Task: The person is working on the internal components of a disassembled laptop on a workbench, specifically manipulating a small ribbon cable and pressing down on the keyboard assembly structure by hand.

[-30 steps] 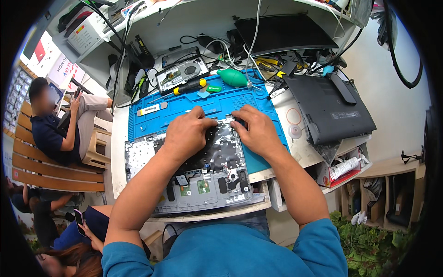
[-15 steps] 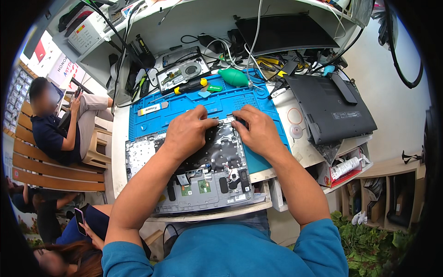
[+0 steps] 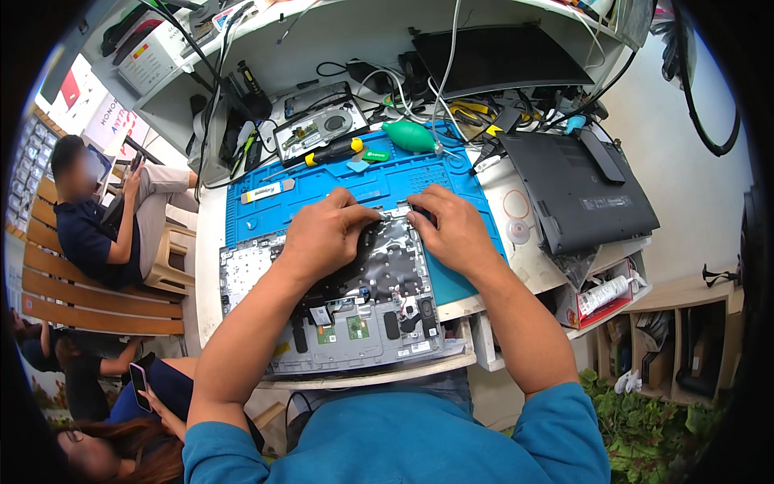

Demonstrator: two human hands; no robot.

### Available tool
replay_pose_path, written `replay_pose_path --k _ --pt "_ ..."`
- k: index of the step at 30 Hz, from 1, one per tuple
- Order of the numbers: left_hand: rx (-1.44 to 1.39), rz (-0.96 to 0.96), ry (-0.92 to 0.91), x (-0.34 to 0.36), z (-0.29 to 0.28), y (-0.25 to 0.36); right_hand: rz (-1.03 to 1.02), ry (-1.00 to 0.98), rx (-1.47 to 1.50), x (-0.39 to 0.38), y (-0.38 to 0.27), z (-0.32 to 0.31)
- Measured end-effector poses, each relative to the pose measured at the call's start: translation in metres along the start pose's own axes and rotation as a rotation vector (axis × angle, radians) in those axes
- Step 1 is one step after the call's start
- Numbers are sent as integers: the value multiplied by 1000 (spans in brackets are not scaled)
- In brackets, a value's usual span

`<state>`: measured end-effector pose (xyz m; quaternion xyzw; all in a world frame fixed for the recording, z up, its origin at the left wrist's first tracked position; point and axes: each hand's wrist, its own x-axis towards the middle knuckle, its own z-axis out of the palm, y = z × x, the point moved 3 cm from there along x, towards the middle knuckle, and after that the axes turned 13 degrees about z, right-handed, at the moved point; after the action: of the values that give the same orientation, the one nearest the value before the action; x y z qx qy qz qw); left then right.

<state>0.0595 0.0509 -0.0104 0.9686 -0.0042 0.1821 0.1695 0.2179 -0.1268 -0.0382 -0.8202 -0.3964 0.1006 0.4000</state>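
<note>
The left hand [image 3: 322, 235] had thumb and forefinger drawn close together at the far edge of an opened laptop chassis [image 3: 385, 256], and the right hand [image 3: 453, 231] had thumb and forefinger bent at its far right corner; whether either pair pinched a part could not be told. The chassis lay inner side up along the near edge of the desk [image 3: 518, 262], partly over a blue mat [image 3: 266, 214]. A yellow-and-black screwdriver [image 3: 329, 153] and a green bulb blower [image 3: 409, 137] lay along the mat's far edge, and a dark laptop [image 3: 576, 185] lay underside up at the desk's right edge.
</note>
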Motion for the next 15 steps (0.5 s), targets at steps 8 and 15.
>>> replay_pose_path --k 8,15 --pt "53 -13 -46 3 2 -2 -17 6 0 1 1 1" --pt "34 -8 -112 10 -1 -6 -13 5 3 1 1 1"
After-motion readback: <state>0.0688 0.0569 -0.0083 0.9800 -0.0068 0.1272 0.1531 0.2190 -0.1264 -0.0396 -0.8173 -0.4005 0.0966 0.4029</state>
